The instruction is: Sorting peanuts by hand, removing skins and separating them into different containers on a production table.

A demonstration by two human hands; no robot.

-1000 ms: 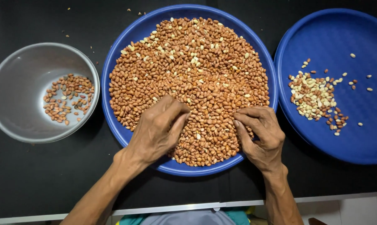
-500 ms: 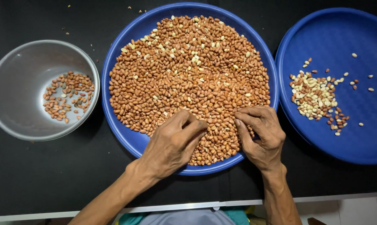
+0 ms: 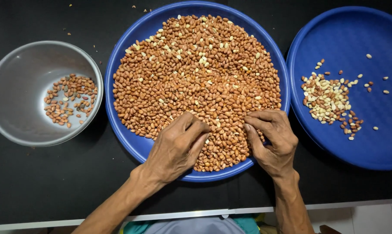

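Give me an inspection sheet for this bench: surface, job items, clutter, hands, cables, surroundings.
Surface: black table, pale front edge.
Job's things: middle blue tray heaped with red-brown peanuts; right blue tray with a small pile of pale peanuts; steel bowl at left holding a few dark peanuts.
Clutter: stray bits on the table above the bowl.
Grippers: left hand and right hand rest on the near edge of the heap, fingers curled; what they pinch cannot be told.
Cables: nothing seen.
Surroundings: teal and grey cloth below the table edge; light floor at lower right.
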